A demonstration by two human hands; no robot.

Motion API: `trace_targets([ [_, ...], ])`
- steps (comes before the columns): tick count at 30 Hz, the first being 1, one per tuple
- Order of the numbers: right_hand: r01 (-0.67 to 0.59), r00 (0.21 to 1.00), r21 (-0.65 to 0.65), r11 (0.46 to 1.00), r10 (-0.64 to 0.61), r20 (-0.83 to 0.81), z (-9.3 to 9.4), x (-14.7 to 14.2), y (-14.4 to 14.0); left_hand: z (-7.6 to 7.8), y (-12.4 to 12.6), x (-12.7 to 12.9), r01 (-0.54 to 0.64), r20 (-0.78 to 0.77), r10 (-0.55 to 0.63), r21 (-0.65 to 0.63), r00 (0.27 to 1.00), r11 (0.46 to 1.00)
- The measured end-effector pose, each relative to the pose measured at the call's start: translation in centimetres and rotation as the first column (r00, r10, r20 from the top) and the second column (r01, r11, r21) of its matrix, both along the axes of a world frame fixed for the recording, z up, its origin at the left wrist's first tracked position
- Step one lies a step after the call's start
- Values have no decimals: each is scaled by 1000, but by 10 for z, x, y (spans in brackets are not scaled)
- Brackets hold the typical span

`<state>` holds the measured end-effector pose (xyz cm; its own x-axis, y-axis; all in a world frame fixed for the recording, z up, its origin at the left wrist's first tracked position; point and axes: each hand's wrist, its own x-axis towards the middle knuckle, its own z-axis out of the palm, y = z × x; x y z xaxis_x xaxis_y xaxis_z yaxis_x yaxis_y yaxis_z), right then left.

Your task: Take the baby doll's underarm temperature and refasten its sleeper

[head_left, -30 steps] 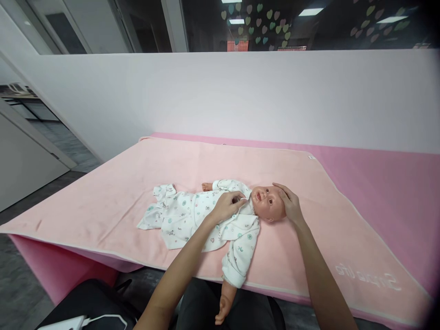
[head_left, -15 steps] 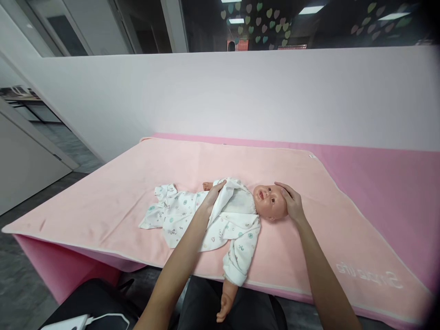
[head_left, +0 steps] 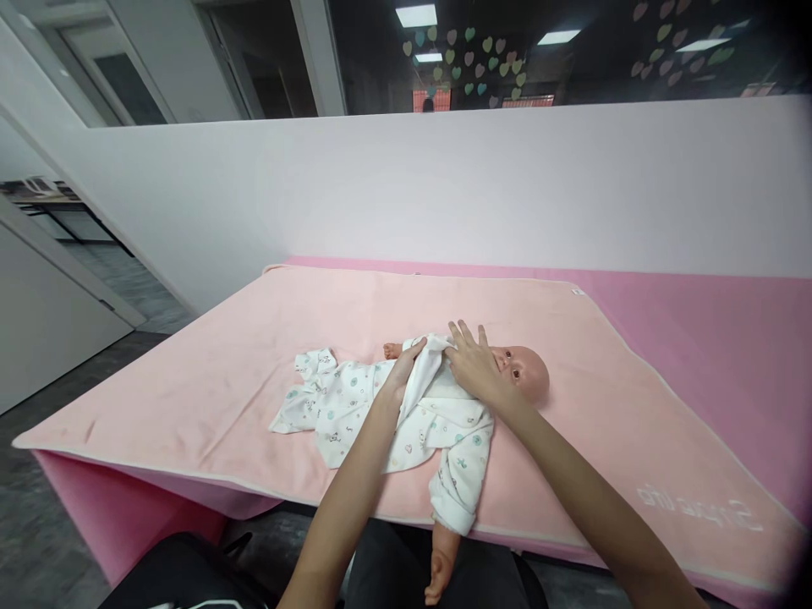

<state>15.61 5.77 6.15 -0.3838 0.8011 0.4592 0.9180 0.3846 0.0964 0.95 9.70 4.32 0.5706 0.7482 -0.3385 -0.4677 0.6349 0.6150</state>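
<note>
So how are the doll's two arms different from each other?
The near arm stretches toward the camera, and its bare forearm and hand hang over the edge of the pink blanket. The far arm lies on the blanket beside the person's left hand, showing only a small hand. The near arm's printed sleeve shows in full; the far one is mostly hidden. Both wear the same white printed outfit.

Lighting: even and fairly bright, supplied by ceiling panels [head_left: 416,15] reflected in the dark glass above the partition. Shadows: soft and faint. Glare: slight on the white wall. Edges: bowed by wide-angle distortion, right corners vignetted. Focus: mildly soft throughout.
</note>
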Motion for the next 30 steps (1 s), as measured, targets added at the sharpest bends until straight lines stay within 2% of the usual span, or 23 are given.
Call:
trace_targets([
  [3, 19, 1000, -9, 1000, -19, 9, -2, -4, -2, -1, 0, 2, -61, -37, 62, 15, 997, 998],
  [5, 35, 999, -19, 999, -36, -20, 3, -2, -17, -3, 0, 4, -144, -83, 149, 65, 985, 987],
  [9, 117, 975, -22, 993, -119, -188, 29, 19, -70, -4, -1, 7, -291, -123, 317, 193, 940, 937],
  [12, 188, 894, 22, 982, -162, -417, 54, 42, -108, -2, -4, 9, -310, -135, 368, 323, 920, 894],
  [13, 181, 854, 38, 983, -138, -502, 62, 48, -117, -1, -7, 10, -270, -164, 360, 406, 918, 873],
  [14, 167, 812, 56, 984, -105, -574, 68, 52, -125, -1, -11, 11, -180, -216, 327, 509, 920, 841],
  [15, 157, 774, 84, 984, -70, -629, 73, 54, -130, 0, -15, 12, -39, -294, 277, 619, 915, 784],
  [16, 156, 746, 116, 981, -40, -665, 76, 55, -133, 0, -20, 14, 132, -392, 234, 711, 890, 691],
  [18, 170, 732, 172, 970, -7, -681, 80, 53, -136, 0, -29, 19, 442, -579, 236, 778, 780, 447],
  [19, 178, 738, 187, 966, -6, -674, 80, 51, -137, 0, -33, 21, 542, -636, 277, 765, 721, 346],
  [20, 182, 747, 190, 965, -10, -665, 80, 50, -138, 1, -36, 23, 601, -664, 325, 748, 673, 281],
  [22, 184, 761, 187, 965, -19, -649, 80, 49, -140, 2, -39, 25, 644, -676, 387, 729, 627, 230],
  [26, 187, 758, 187, 964, -20, -652, 78, 52, -147, 3, -39, 25, 639, -652, 411, 745, 637, 190],
  [30, 202, 737, 161, 966, -42, -675, 65, 61, -153, 3, -38, 24, 590, -616, 434, 779, 657, 212],
])
